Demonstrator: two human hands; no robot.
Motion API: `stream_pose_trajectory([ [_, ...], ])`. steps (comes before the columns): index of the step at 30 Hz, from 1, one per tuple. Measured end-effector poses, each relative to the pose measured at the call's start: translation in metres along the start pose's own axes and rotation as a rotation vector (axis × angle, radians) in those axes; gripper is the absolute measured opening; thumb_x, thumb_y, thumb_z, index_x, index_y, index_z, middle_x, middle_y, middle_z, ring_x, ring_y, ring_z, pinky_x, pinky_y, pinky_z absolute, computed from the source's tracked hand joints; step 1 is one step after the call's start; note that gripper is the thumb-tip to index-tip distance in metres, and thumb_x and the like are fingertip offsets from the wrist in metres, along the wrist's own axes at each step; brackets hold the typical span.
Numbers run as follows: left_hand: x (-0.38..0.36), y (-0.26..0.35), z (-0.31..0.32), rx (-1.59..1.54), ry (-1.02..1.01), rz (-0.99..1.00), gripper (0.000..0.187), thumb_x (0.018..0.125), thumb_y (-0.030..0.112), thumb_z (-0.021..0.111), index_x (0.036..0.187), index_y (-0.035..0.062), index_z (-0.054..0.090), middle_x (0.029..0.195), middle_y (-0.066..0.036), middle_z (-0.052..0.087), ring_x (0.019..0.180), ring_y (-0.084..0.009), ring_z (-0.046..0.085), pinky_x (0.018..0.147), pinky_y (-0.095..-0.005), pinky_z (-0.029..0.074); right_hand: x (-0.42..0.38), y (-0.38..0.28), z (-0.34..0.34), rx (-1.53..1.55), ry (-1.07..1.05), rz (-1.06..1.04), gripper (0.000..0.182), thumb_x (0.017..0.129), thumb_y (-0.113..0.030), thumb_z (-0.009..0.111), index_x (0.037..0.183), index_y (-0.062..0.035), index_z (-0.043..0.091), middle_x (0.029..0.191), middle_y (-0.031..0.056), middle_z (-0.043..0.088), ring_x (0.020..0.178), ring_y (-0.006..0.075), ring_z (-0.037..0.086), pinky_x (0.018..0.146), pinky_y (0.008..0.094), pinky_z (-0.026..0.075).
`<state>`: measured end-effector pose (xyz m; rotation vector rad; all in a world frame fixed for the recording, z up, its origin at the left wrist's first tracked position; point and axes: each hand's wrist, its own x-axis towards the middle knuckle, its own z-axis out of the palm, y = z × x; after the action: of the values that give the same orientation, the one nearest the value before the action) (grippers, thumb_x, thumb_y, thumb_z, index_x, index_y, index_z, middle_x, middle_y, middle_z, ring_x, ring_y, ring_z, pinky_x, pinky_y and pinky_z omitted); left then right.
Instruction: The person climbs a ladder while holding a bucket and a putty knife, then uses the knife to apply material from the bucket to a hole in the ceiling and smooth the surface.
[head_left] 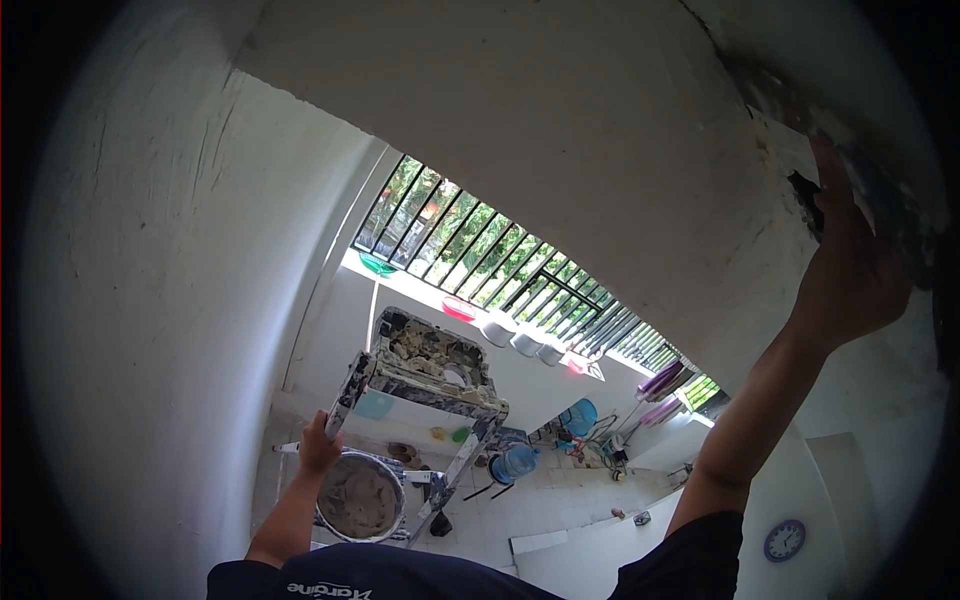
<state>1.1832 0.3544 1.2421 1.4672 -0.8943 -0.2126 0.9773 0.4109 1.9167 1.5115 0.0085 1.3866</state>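
Ladder (pixel 437 393) below beam (pixel 560 180): judged stiff, fairly light, slick where plaster-smeared; best held by rail (pixel 346 392). Left hand (pixel 320 447) wraps it; right hand (pixel 858 275) at beam, finger state unclear.

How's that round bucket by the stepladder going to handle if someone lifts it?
Probably heavy for its size: grey mix fills much of the bucket. Contents likely thick rather than runny, since the surface looks uneven. Might swing or spill if tilted: no lid.
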Motion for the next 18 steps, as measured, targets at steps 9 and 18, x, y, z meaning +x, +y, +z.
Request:
stream_pose_trajectory([
  [9, -0.001, -0.003, 0.001, 0.006, -0.008, -0.033, 0.025, 0.076, 0.008, 0.064, 0.099, 0.0039, 0.054, 0.084, -0.026, 0.066, 0.086, -0.0500, 0.065, 0.073, -0.0537, 0.052, -0.002, 0.019, 0.004, 0.074, 0.057, -0.061, 0.007, 0.087, -0.003, 0.078, 0.092, 0.0019, 0.079, 0.094, 0.0091, 0.078, 0.085, 0.0113, 0.073, 0.077, 0.0230, 0.058],
  [18, -0.001, -0.009, 0.004, 0.005, -0.010, -0.030, 0.026, 0.076, 0.007, 0.065, 0.100, 0.0036, 0.054, 0.085, -0.025, 0.066, 0.087, -0.0495, 0.065, 0.075, -0.0533, 0.052, -0.021, 0.015, 0.003, 0.104, 0.090, -0.122, 0.012, 0.085, 0.002, 0.079, 0.094, 0.0084, 0.074, 0.095, 0.0150, 0.077, 0.088, 0.0159, 0.074, 0.080, 0.0284, 0.063],
])
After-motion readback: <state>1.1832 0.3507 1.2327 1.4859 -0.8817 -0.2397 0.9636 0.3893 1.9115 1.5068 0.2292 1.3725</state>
